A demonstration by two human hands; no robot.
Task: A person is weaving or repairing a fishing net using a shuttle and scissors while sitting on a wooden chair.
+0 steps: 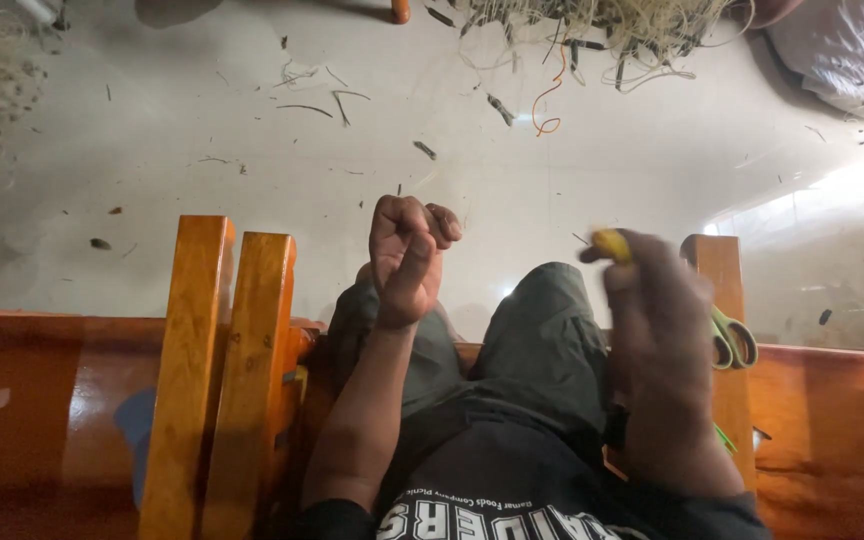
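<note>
glossy varnished wood bench (pixel 832 400); matt cloth shorts (pixel 542 340).

Pale, smooth grey floor (pixel 202 130) littered with dry fibre scraps; glossy orange-brown wooden bench (pixel 42 400) with upright slats (pixel 202 330); bright daylight patch (pixel 802 210) at right.

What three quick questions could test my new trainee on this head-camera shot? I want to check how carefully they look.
1. True or false: the left hand is closed in a fist.
2. What does the right hand pinch at its fingertips? A) a small yellow thing B) a red cup C) a metal spoon
3. What rests on the wooden armrest beside the right hand?

Key:
1. True.
2. A: the small yellow thing, blurred.
3. Green-handled scissors.
</note>
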